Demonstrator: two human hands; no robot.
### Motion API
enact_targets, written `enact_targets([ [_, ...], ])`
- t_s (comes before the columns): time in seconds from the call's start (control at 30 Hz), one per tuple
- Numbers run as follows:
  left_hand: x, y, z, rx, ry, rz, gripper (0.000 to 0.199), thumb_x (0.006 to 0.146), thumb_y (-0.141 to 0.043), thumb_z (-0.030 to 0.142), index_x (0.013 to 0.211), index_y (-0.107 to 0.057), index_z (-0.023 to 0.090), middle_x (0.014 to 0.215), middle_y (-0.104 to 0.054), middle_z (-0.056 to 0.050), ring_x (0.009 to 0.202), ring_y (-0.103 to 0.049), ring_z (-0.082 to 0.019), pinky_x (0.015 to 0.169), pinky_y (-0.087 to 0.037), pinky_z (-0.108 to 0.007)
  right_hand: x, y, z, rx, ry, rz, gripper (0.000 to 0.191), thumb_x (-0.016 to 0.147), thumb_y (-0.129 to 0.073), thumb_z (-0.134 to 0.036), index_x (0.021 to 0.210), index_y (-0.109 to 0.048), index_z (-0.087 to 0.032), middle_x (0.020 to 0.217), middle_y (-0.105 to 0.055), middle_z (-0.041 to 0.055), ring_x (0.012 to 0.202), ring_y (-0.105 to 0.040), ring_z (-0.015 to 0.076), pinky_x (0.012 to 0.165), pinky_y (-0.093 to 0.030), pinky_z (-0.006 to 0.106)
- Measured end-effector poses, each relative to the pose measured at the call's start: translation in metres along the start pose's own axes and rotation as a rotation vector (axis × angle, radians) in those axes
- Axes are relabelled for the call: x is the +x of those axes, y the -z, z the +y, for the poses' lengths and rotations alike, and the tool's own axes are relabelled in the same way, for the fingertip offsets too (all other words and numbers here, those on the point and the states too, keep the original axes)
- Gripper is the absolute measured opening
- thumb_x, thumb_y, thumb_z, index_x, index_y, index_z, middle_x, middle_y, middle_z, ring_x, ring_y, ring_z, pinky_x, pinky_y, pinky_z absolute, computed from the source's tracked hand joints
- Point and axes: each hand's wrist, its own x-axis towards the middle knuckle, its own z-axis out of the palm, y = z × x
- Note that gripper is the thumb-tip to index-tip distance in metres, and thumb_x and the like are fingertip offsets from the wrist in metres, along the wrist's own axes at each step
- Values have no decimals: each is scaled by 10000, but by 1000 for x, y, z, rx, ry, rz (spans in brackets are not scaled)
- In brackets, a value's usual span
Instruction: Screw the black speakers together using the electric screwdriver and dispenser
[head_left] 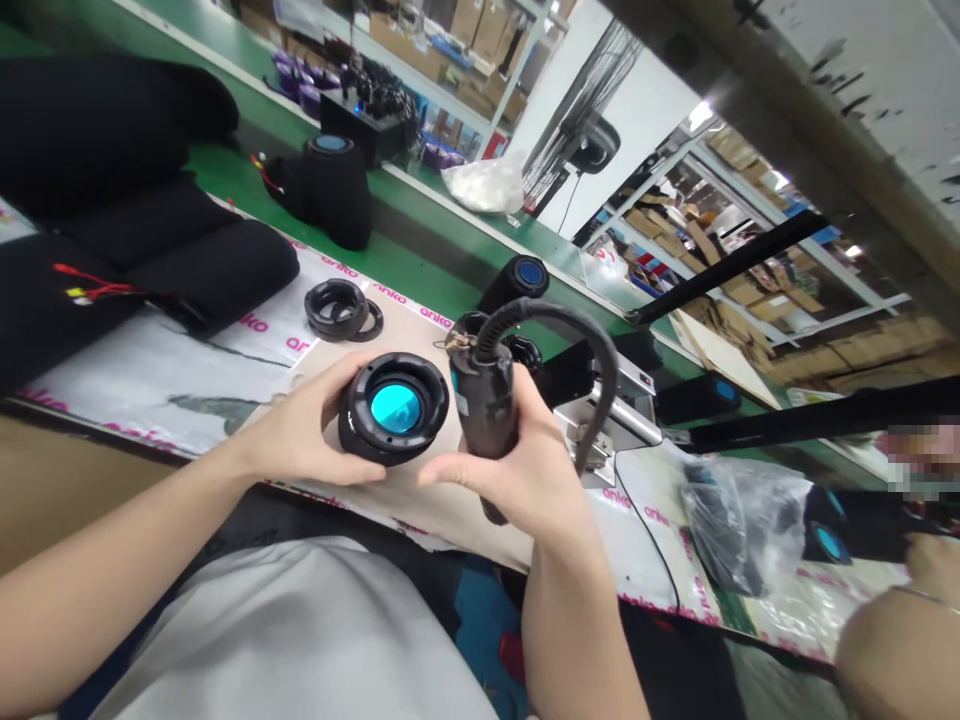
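Observation:
A black cylindrical speaker [394, 408] with a shiny blue disc in its end stands upright in the grip of my left hand [311, 425], fingers behind it and thumb along its near side. Just to the right, my right hand [525, 465] is wrapped round a dark electric screwdriver [486, 405], whose thick cable curves up and over to the right. The tool points down beside the speaker, not touching it as far as I can see. Black rings [337, 310] lie behind the speaker on the beige mat.
Black fabric-covered cylinders [217, 275] with red and yellow wires fill the left. A metal device [611, 405] stands right of the screwdriver. Further right are a clear plastic bag [742, 520] and another person's arm [900, 640]. The green bench [427, 240] runs behind, with more speakers.

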Motion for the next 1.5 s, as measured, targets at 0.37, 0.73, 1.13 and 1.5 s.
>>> enact_targets([
  [0.37,15,-11,8,-60,-60,-43,990,725,-991,304,1588,-506,302,1583,-650,-121,1438,-664,-383,1157,-611,-456,0,3,14,44,-21,-36,795,699,-1057,-392,1374,-639,-431,1421,-700,-107,1383,-645,232,1251,-492,403],
  [0.73,15,-9,7,1,-68,-35,1024,701,-1009,355,1586,-495,315,1589,-627,-120,1448,-644,-384,1170,-593,-447,2,1,17,93,21,-37,834,669,-1064,-262,1378,-675,-463,1425,-701,-121,1403,-640,205,1244,-502,349],
  [1.13,13,-10,7,47,-64,-14,1032,693,-1011,427,1579,-497,299,1579,-614,-135,1437,-642,-397,1200,-569,-486,-10,-5,12,-32,-138,13,825,681,-1025,-597,1382,-636,-402,1310,-728,-11,1233,-714,318,1083,-611,515],
  [1.5,9,-11,6,-55,-14,-50,1093,712,-992,524,1632,-441,312,1639,-580,-145,1492,-607,-405,1210,-573,-496,-8,-4,7,-45,-122,-16,808,703,-1030,-529,1396,-638,-392,1385,-716,-19,1325,-672,299,1146,-561,474],
])
